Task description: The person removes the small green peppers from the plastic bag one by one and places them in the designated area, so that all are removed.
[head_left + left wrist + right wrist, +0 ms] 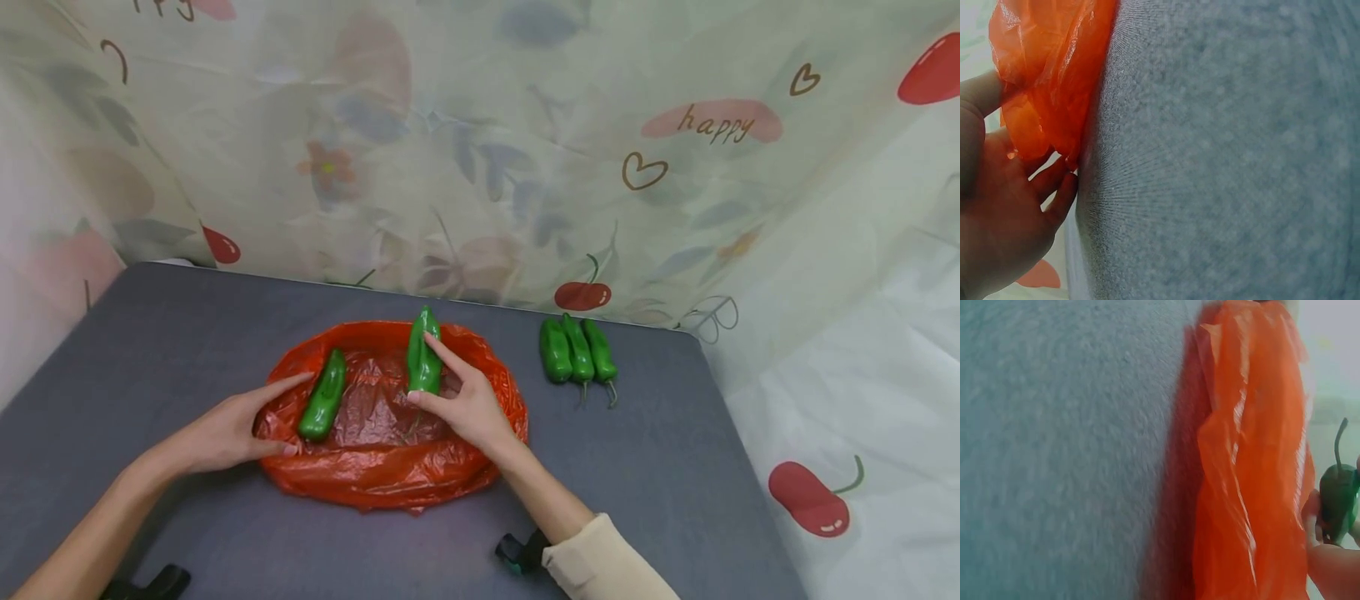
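A red plastic bag (397, 479) lies spread on the table with its mouth rolled wide. Inside it, at the left, rests a green pepper (324, 396). My left hand (225, 429) holds the bag's left rim, its index finger and thumb over the edge. In the left wrist view, other fingers (1060, 194) curl against the outside of the bag. Over the right part of the bag, my right hand (472, 408) grips a second green pepper (424, 354) between thumb and fingers. That pepper's stem points up in the right wrist view.
Three green peppers (577, 350) lie side by side on the grey table (645, 475), right of the bag. A patterned cloth (480, 167) hangs behind the table's far edge. Near the front, a small black object (517, 552) shows by my right sleeve.
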### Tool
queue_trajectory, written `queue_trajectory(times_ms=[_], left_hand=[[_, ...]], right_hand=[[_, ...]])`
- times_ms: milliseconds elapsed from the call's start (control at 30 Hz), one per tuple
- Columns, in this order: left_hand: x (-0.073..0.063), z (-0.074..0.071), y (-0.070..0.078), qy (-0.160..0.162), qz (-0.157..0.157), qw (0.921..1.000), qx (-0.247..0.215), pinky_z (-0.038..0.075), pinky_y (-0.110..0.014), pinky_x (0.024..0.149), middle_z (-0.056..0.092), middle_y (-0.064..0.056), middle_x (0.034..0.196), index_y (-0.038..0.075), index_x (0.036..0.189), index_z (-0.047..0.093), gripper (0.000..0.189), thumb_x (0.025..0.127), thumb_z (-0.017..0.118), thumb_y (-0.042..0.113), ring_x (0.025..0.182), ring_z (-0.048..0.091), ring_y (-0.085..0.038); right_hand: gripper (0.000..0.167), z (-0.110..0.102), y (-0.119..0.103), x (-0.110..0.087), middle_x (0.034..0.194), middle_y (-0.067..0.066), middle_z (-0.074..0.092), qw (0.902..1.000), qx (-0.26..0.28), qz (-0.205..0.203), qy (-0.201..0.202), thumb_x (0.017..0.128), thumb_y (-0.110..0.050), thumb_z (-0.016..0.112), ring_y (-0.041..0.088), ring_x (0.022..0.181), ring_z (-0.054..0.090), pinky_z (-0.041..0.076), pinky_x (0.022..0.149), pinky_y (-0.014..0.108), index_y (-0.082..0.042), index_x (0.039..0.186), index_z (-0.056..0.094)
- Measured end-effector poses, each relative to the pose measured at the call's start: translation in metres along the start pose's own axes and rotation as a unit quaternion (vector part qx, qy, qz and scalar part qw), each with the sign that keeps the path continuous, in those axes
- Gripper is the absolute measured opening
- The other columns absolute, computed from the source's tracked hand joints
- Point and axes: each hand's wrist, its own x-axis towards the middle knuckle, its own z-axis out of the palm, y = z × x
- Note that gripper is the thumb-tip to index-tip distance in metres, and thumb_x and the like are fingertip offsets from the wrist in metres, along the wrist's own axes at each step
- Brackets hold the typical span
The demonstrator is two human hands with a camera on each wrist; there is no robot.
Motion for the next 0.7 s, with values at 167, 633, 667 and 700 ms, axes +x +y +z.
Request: queue_trajectory(times_ms=[167, 633, 667, 700], left_hand=[[0.0, 0.0, 0.0, 0.002, 0.002, 1.0, 0.004, 0.048, -0.051, 0.09, 0.049, -0.022, 0.142, 0.017, 0.155, 0.034, 0.092, 0.081, 0.081, 0.044, 0.122, 0.051, -0.036], [0.0, 0.0, -0.002, 0.001, -0.002, 1.0, 0.0, 0.045, -0.057, 0.093, 0.047, -0.024, 0.143, 0.017, 0.155, 0.034, 0.092, 0.081, 0.08, 0.046, 0.124, 0.05, -0.04], [0.0, 0.0, -0.002, 0.001, -0.003, 1.0, 0.0, 0.045, -0.057, 0.093, 0.047, -0.024, 0.143, 0.017, 0.155, 0.034, 0.092, 0.081, 0.08, 0.046, 0.124, 0.05, -0.04], [0.0, 0.0, -0.002, 0.001, -0.003, 1.0, 0.0, 0.045, -0.056, 0.093, 0.047, -0.024, 0.143, 0.017, 0.155, 0.034, 0.092, 0.081, 0.08, 0.046, 0.124, 0.05, -0.04]], right_hand=[[0.072, -0.013, -0.002, -0.006, 0.146, 0.014, 0.047, 0.9998, 0.005, 0.007, 0.016, 0.09, -0.01, 0.074, 0.027, 0.119, 0.06, 0.053, 0.089, 0.031, -0.024, 0.153, 0.04], [0.062, -0.044, 0.002, -0.031, 0.141, 0.014, 0.053, 0.9966, 0.0, 0.049, 0.066, 0.09, -0.012, 0.074, 0.027, 0.118, 0.061, 0.054, 0.085, 0.03, -0.023, 0.147, 0.05], [0.062, -0.046, 0.003, -0.033, 0.141, 0.014, 0.053, 0.9963, -0.002, 0.052, 0.069, 0.09, -0.012, 0.074, 0.027, 0.118, 0.061, 0.053, 0.085, 0.03, -0.023, 0.147, 0.05], [0.062, -0.048, 0.003, -0.035, 0.141, 0.014, 0.054, 0.9959, -0.005, 0.056, 0.071, 0.09, -0.013, 0.074, 0.027, 0.117, 0.061, 0.054, 0.085, 0.03, -0.024, 0.147, 0.05]])
